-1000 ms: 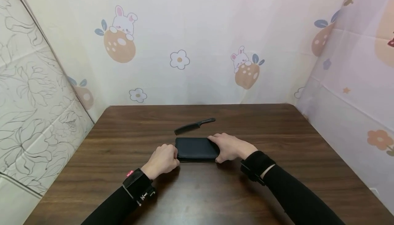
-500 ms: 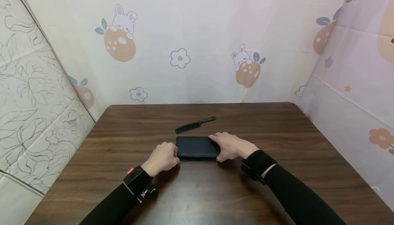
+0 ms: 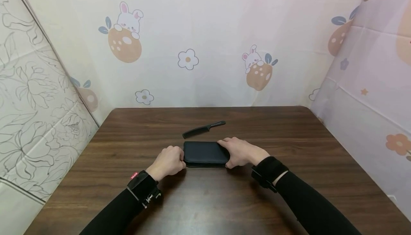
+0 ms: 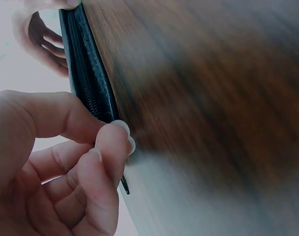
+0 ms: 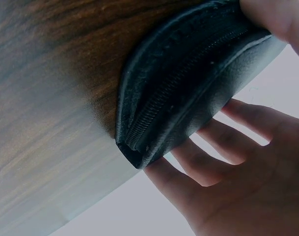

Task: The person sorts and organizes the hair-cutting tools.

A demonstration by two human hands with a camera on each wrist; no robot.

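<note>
A black zippered wallet (image 3: 205,153) lies flat on the wooden table, its zip side facing me. At its left end my left hand (image 3: 168,160) has thumb and fingers pinched together on the zipper pull, which they mostly hide; a thin dark tip (image 4: 125,186) sticks out beneath them in the left wrist view. My right hand (image 3: 242,152) grips the right end, thumb at the front edge and fingers spread over the cover. Zipper teeth (image 5: 159,101) run along the wallet's side in the right wrist view, between its two raised leather edges.
A black comb (image 3: 203,129) lies at a slant behind the wallet. The brown wooden table (image 3: 273,128) reaches back to a printed curtain (image 3: 212,31), with more patterned cloth at both sides. Both wrists carry black straps.
My left hand has shifted slightly left against the wallet's end. The right hand keeps its hold, and the wallet and comb stay in place as the head view tilts a little.
</note>
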